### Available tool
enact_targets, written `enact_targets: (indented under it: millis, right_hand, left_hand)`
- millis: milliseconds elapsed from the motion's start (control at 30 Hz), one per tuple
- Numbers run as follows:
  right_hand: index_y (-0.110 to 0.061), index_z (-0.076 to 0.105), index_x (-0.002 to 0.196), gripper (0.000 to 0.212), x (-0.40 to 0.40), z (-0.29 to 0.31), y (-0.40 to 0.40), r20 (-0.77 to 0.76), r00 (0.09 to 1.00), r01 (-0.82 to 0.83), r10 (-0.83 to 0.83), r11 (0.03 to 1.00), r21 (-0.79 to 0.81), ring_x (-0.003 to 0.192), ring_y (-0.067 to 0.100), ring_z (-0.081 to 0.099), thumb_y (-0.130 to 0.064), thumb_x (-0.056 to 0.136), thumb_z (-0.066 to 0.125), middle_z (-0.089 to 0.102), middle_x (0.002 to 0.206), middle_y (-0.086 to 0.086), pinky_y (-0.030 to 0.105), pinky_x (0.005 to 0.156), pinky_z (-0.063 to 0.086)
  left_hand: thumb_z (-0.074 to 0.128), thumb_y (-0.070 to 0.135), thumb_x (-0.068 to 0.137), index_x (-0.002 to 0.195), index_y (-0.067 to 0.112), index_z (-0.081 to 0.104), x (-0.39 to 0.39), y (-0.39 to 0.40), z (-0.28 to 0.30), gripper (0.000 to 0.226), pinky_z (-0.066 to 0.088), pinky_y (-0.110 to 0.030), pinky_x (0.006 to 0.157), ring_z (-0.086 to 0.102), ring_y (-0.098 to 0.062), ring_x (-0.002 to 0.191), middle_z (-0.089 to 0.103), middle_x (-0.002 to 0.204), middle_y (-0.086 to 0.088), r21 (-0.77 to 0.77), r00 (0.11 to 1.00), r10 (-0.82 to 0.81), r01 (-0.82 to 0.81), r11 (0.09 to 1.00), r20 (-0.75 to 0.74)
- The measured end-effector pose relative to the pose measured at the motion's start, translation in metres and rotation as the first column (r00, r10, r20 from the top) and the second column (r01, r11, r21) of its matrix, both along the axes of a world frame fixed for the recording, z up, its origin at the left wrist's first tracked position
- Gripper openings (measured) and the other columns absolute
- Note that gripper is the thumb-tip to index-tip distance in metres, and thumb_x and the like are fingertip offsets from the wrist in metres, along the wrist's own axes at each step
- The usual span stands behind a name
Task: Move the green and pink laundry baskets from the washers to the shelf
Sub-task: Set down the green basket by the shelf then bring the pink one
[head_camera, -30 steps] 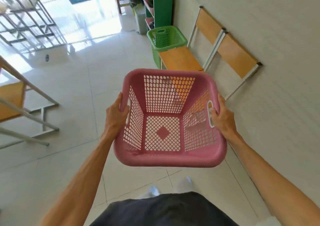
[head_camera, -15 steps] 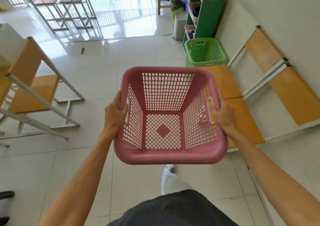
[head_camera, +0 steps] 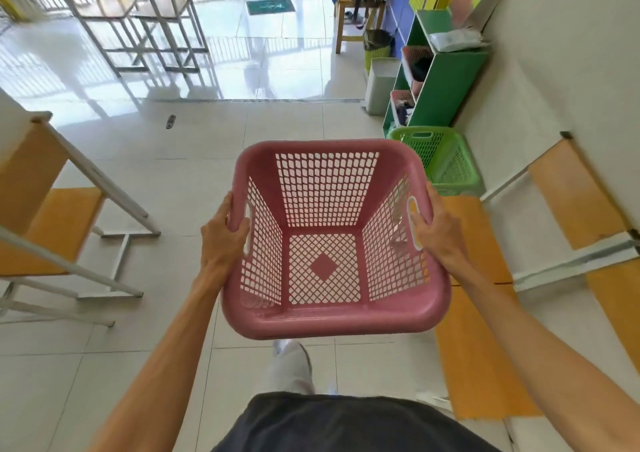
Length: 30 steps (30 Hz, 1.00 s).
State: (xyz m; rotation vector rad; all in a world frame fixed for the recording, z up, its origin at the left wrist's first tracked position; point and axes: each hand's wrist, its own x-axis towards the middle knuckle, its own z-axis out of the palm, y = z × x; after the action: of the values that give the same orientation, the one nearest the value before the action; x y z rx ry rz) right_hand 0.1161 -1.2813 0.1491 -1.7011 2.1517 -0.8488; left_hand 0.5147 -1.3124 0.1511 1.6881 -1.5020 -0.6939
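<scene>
I carry an empty pink laundry basket (head_camera: 323,315) in front of my waist, above the tiled floor. My left hand (head_camera: 221,240) grips its left handle and my right hand (head_camera: 438,233) grips its right handle. The green laundry basket (head_camera: 446,164) stands on the floor ahead to the right, at the foot of the green shelf (head_camera: 446,84) against the right wall. That shelf holds small baskets and a white bundle on top.
A row of orange bench seats (head_camera: 474,299) runs along the right wall. Orange chairs with metal frames (head_camera: 59,223) stand at the left. A white bin (head_camera: 381,84), a wooden stool (head_camera: 356,19) and metal desks (head_camera: 138,22) lie farther ahead.
I have walked forward with the pink basket. The green basket, the shelf and the benches have come nearer, and the view has turned back to the left.
</scene>
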Motion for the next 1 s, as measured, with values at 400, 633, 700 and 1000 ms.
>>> enact_targets:
  millis: [400,633,700,1000]
  right_hand:
    - [-0.025,0.026,0.158,0.068,-0.008,0.007,-0.226,0.047,0.98,0.193,-0.193,0.981,-0.002,0.041,0.0,0.045,-0.035,0.099,0.058,0.053,0.062,-0.004,0.006,0.031,0.033]
    - [-0.022,0.024,0.159,0.069,-0.042,-0.003,-0.308,0.071,0.925,0.375,-0.374,0.927,-0.004,0.037,0.014,0.053,-0.037,0.1,0.055,0.062,0.064,0.008,0.011,0.03,0.04]
    - [-0.024,0.024,0.159,0.068,-0.058,-0.009,-0.323,0.06,0.898,0.436,-0.436,0.9,0.014,0.042,0.019,0.058,-0.036,0.1,0.056,0.068,0.077,0.011,0.01,0.03,0.041]
    - [-0.021,0.028,0.158,0.068,-0.157,-0.025,-0.394,0.03,0.774,0.629,-0.632,0.774,0.068,0.07,0.04,0.071,-0.028,0.098,0.06,0.071,0.103,0.026,0.02,0.046,0.046]
  left_hand:
    - [0.07,0.023,0.091,0.148,0.02,0.045,-0.021,-0.297,-0.003,0.062,0.048,0.002,0.06,0.065,0.017,0.067,0.074,0.112,-0.006,-0.021,0.985,-0.166,0.165,0.986,-0.037]
    - [0.071,0.023,0.091,0.149,0.023,0.044,-0.072,-0.446,0.006,0.064,0.05,0.0,0.066,0.066,0.009,0.076,0.074,0.117,-0.006,-0.037,0.943,-0.333,0.332,0.943,-0.013]
    - [0.071,0.023,0.091,0.149,0.023,0.044,-0.097,-0.481,0.004,0.064,0.05,-0.001,0.066,0.067,0.006,0.075,0.073,0.118,-0.005,-0.042,0.926,-0.377,0.378,0.925,0.018]
    - [0.069,0.024,0.092,0.149,0.03,0.041,-0.253,-0.629,-0.014,0.064,0.052,-0.004,0.058,0.067,0.008,0.066,0.073,0.113,-0.004,0.006,0.824,-0.566,0.566,0.824,0.011]
